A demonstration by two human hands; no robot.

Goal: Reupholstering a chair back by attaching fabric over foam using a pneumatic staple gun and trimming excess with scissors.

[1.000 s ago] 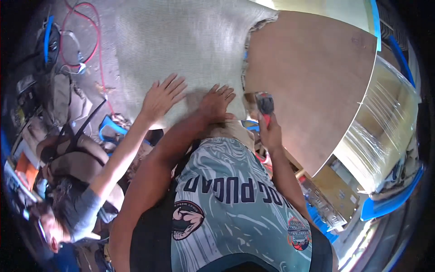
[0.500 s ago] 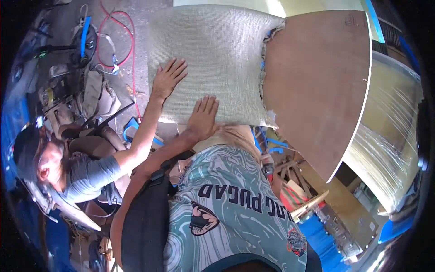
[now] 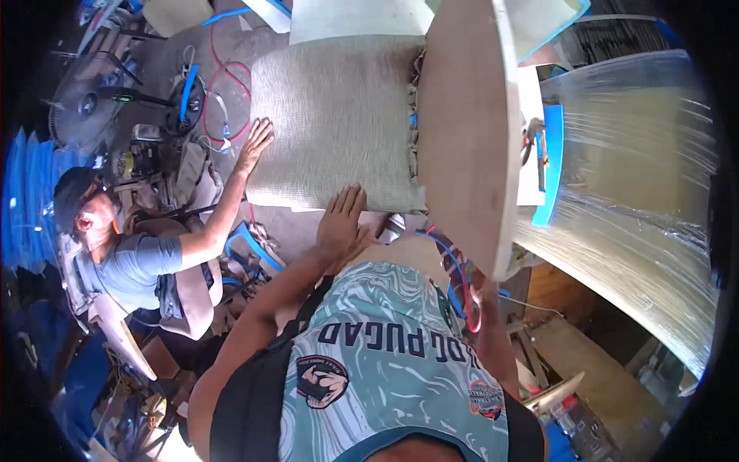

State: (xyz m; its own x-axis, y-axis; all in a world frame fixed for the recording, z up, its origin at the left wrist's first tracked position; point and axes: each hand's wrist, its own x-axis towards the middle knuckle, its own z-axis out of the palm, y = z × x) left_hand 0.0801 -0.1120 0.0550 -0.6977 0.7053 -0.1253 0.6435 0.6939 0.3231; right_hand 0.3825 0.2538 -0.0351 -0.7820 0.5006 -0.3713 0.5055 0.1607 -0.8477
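Observation:
A flat piece covered in grey-beige woven fabric (image 3: 331,123) lies in front of me, its ragged right edge meeting a brown wooden board (image 3: 469,131). The board stands tilted up, with its pale edge showing. My left hand (image 3: 340,222) rests on the near edge of the fabric, fingers stretched out and open. Low at the board's near corner is my right hand (image 3: 485,289), blurred and partly hidden, so its fingers cannot be made out. On the fabric's left edge lies a co-worker's hand (image 3: 258,142), fingers spread.
The co-worker (image 3: 146,254) sits at my left. Behind are a fan (image 3: 88,104) and a red hose (image 3: 248,85) looped on the floor. A plastic-wrapped panel (image 3: 616,185) stands at the right, with a blue strip (image 3: 551,165) beside it. Wood pieces (image 3: 585,369) lie at lower right.
The wooden board has tipped up from a flatter position, and my right arm has come into view beside it. The co-worker's hand has slid to the fabric's left edge. My left hand stays on the fabric.

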